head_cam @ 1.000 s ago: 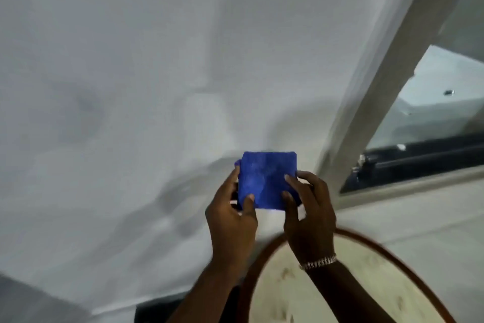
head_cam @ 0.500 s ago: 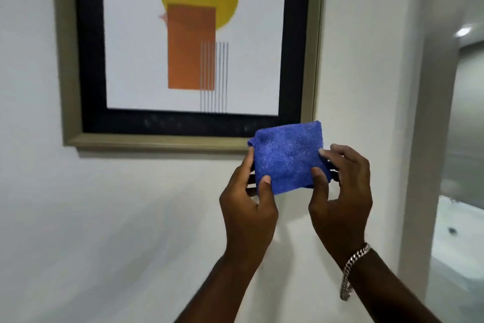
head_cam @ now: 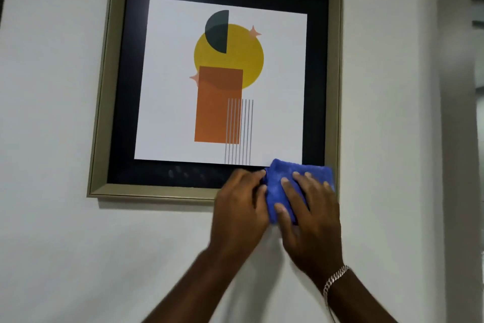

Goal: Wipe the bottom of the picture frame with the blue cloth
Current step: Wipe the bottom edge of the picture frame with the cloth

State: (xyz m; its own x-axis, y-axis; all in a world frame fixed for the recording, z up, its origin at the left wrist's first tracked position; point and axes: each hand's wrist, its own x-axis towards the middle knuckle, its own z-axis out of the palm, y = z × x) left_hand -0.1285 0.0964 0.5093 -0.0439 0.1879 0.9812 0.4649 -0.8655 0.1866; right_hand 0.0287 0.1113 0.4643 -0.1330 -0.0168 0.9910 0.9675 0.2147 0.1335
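Observation:
A square picture frame [head_cam: 100,102] with a dull gold moulding and a black mat hangs on the white wall. Its print shows a yellow circle and an orange rectangle. The folded blue cloth [head_cam: 277,178] lies pressed over the frame's bottom right corner. My right hand [head_cam: 306,207] is spread flat on the cloth, fingers apart. My left hand [head_cam: 238,202] grips the cloth's left edge, just below the black mat. Pale smudges show on the bottom mat [head_cam: 180,172] to the left of my hands.
The white wall [head_cam: 65,244] fills the space around and below the frame. A wall corner or door post [head_cam: 455,139] runs down the right side, with a darker opening beyond it.
The view swung up from a round table to the wall and frame. Both hands carried the cloth up and pressed it onto the frame's bottom right corner.

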